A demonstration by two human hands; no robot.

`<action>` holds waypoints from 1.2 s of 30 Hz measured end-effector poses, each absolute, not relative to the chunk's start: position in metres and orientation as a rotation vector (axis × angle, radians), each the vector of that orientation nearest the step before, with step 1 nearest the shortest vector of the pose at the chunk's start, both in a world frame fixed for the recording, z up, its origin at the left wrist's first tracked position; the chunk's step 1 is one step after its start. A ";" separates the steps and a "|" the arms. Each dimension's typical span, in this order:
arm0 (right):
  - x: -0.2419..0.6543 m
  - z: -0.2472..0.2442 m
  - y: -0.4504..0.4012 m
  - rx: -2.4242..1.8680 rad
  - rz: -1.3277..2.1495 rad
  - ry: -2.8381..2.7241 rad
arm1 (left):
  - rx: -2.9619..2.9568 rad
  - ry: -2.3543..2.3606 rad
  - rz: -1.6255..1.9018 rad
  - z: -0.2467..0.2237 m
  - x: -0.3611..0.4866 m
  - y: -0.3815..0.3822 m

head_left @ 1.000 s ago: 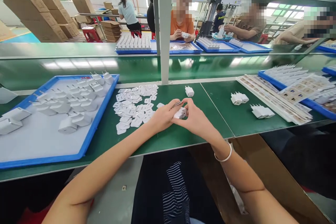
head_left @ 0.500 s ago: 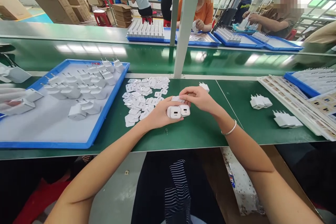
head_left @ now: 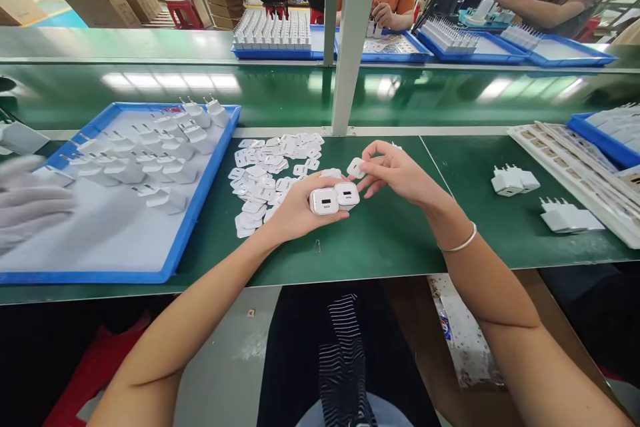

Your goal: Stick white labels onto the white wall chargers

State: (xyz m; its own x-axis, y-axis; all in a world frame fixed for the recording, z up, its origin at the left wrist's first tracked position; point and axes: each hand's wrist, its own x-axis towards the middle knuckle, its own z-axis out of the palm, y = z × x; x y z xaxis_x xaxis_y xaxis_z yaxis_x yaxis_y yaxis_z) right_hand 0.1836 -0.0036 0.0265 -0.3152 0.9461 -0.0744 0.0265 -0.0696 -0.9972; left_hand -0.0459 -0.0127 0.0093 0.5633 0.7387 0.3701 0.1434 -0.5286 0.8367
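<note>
My left hand (head_left: 296, 208) is closed around two white USB chargers (head_left: 324, 201), which lie side by side with their port faces toward me. Another small white piece (head_left: 331, 173) shows at the top of that grip, partly hidden by the fingers. Just above and to the right, my right hand (head_left: 387, 170) pinches a thin white cover plate (head_left: 355, 168) between thumb and fingertips, apart from the chargers. A spread pile of similar white cover plates (head_left: 253, 192) lies on the green bench, left of and behind my left hand.
A blue-rimmed tray (head_left: 173, 260) with many chargers (head_left: 163, 170) stands left, with a co-worker's gloved hand (head_left: 35, 203) over it. Chargers (head_left: 515, 180) and stacked white strips (head_left: 575, 173) lie right. A white post (head_left: 346, 47) rises ahead; people work beyond.
My right hand has drawn away from the chargers, up and right, with the cover plate now visible in its fingers. The gloved hand at left has moved and is blurred. The view has tilted slightly downward.
</note>
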 end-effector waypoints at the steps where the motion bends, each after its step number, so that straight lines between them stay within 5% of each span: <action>1: 0.184 0.028 -0.004 -1.138 1.462 -1.398 | 2.016 0.714 0.952 0.009 -0.046 -0.012; 18: 0.179 0.011 -0.007 -1.205 0.892 -1.706 | 2.053 0.835 1.167 0.006 -0.047 -0.010; 28: 0.173 0.035 -0.026 -0.831 1.523 -1.160 | 2.191 0.826 1.436 0.006 -0.046 -0.012; 36: 0.157 0.029 -0.039 -0.827 1.424 -1.145 | 2.321 0.758 1.435 0.006 -0.045 -0.015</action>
State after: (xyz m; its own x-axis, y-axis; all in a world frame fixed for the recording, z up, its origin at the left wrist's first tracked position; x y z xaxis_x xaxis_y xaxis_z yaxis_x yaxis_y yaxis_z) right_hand 0.1572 -0.0395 0.0286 -0.1799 0.9784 0.1017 -0.3098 0.0418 -0.9499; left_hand -0.0453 -0.0151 0.0056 0.3589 0.5827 0.7292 0.2744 -0.8126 0.5142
